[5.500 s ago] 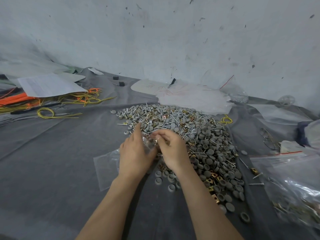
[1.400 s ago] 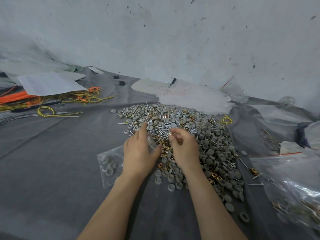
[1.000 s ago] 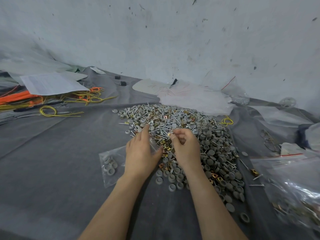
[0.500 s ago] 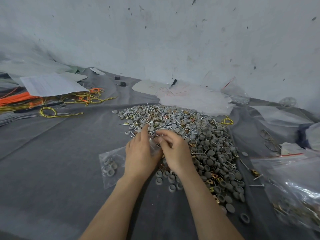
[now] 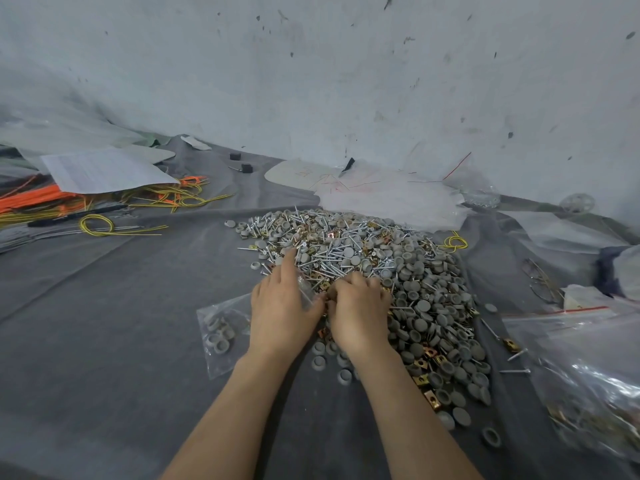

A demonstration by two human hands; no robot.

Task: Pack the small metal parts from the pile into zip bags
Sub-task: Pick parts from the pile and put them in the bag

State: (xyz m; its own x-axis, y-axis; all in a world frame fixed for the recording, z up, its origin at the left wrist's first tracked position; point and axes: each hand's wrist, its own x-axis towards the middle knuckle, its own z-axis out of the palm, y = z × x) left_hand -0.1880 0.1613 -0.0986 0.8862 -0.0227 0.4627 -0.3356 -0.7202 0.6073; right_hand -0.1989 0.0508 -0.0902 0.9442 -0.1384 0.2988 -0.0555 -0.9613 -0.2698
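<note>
At the near edge of the pile [image 5: 363,271], your left hand [image 5: 280,313] pins the zip bag [image 5: 221,336], mouth facing right toward your right hand [image 5: 356,313], whose curled fingers touch the parts, contents unseen; bag already holds several grey caps.
</note>
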